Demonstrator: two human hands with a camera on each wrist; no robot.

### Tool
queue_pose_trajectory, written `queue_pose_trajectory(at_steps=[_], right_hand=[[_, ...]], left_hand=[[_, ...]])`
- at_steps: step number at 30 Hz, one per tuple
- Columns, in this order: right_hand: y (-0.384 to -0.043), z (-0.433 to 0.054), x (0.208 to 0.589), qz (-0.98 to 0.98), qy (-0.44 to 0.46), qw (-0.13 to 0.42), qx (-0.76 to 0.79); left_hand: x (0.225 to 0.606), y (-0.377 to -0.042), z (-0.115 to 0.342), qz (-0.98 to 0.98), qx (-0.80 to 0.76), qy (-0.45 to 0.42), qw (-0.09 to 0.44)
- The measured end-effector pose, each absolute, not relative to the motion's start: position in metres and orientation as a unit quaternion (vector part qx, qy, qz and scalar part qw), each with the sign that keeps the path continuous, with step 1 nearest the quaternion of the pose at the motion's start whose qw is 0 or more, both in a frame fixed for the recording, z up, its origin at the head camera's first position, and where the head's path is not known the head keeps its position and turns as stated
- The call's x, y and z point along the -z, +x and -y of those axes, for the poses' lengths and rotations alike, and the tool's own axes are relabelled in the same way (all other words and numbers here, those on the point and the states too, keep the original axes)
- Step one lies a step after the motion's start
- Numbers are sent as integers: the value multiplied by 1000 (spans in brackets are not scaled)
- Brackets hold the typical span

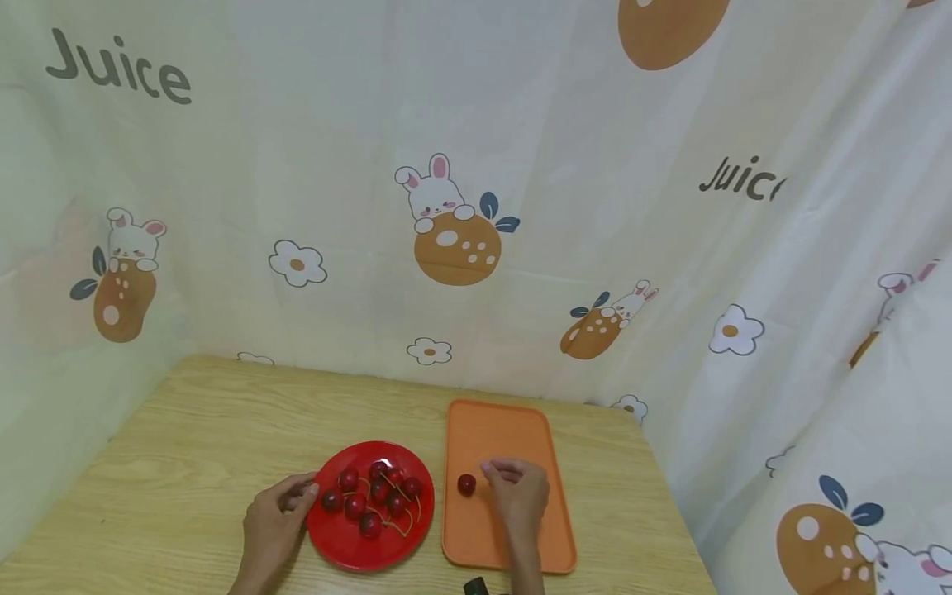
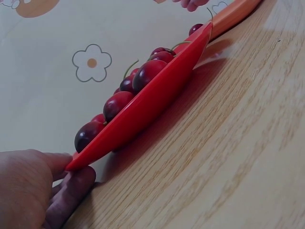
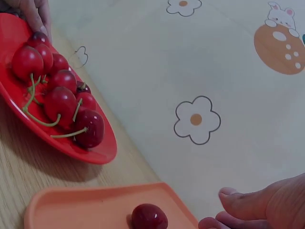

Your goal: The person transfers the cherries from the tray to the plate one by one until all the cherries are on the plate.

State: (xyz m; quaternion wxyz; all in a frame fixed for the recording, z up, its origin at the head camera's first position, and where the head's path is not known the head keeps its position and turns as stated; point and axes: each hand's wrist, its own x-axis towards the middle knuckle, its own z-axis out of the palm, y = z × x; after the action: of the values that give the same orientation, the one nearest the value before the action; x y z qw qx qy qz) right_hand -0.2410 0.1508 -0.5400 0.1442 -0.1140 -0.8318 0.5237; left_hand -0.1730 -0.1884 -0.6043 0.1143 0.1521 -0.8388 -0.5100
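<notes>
A red plate holds several dark red cherries, some with green stems. My left hand pinches the plate's left rim, thumb on one side and fingers on the other, as the left wrist view shows. To the right of the plate lies an orange tray with a single cherry on it; no stem shows on that one. Just right of this cherry, my right hand hovers over the tray. Its thumb and fingers are apart in the right wrist view, with nothing visible between them.
Plate and tray stand side by side on a light wood-grain table. Behind the table and along its sides hangs a pale printed curtain. A small dark object shows at the bottom edge of the head view, beside the right forearm.
</notes>
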Motion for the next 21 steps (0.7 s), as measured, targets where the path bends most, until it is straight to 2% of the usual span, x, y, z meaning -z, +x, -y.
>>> queue_pose_trajectory(at_steps=[12,21], right_hand=[[-241,-162,552,845,-169,134,-489],[-237,-164,557,862,-166,115,-464]], left_hand=[[607,-173,188,839,509,150,122],[609,-174,188,843,503,146,121]])
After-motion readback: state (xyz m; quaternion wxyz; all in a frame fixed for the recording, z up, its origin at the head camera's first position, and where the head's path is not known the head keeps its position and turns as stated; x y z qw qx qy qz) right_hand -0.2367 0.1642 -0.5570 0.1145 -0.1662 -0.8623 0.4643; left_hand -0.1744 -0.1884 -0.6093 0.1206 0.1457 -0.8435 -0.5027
